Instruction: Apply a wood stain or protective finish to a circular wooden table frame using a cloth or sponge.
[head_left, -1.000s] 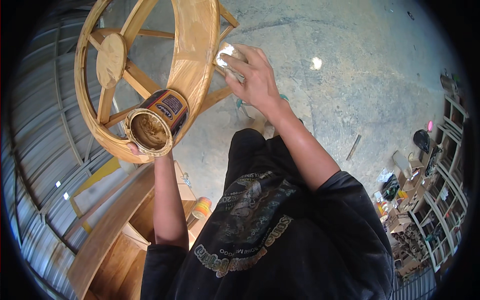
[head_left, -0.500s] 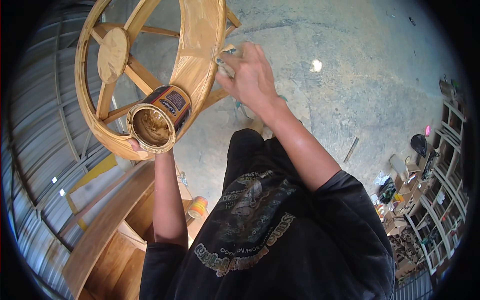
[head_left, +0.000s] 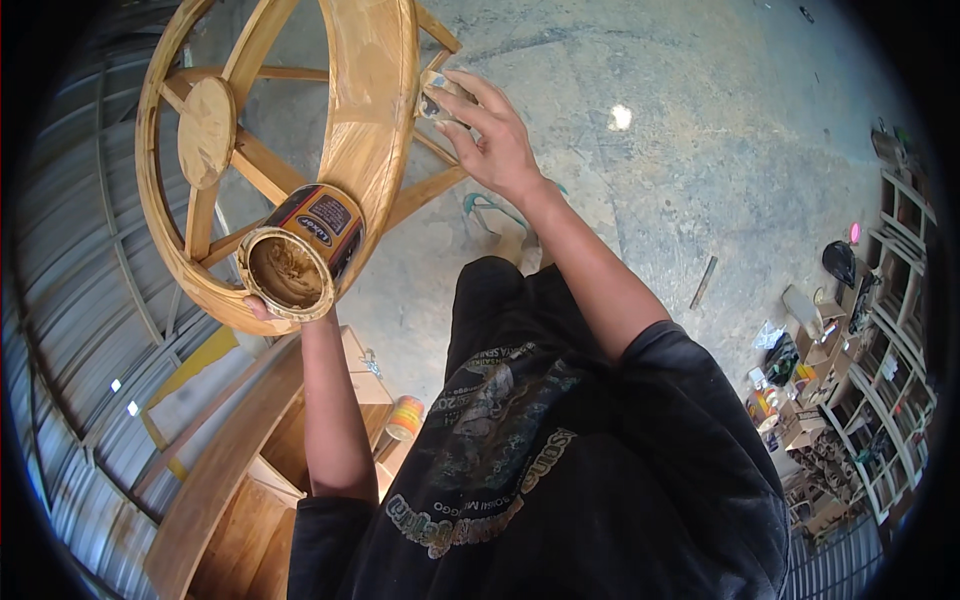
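Nearest is a dark tee point(head_left: 560, 470) w/ a printed front; just beyond, the L hand point(head_left: 260, 308) holds an open tin point(head_left: 322, 222) by the lower edge of a round wooden frame point(head_left: 372, 110); its fingers are clamped on the tin, tho most are hidden behind it, so the exact grip can't be told; the tin's mouth tips back toward the wearer, prob. so the brown paste point(head_left: 288, 272) inside stays in sight & reach; can't tell if the tin also rests on the wood; the R hand point(head_left: 498, 148), out at the frame's right edge, has thumb & fingers clamped on a small flat piece point(head_left: 432, 100), prob. pinched that way for fine control; whether it's touching the edge or just beside it, can't tell; the frame has spokes meeting at a disc point(head_left: 207, 133) & a broad curved band on its R side; slanting struts point(head_left: 432, 192) stick out past the right edge, prob. its legs; below its lower edge is a wooden cabinet point(head_left: 235, 480) w/ open compartments; at the cabinet's right edge sits a yellow-orange can point(head_left: 405, 418), well apart from the R hand, maybe parked out of the way; farther off, a thin strip point(head_left: 704, 282) lies on the concrete floor point(head_left: 600, 200); along the floor's right edge, a black bag point(head_left: 838, 260) & boxes point(head_left: 800, 430) sit by pale racks point(head_left: 880, 400), prob. for storage; far L, a corrugated metal wall point(head_left: 70, 230).
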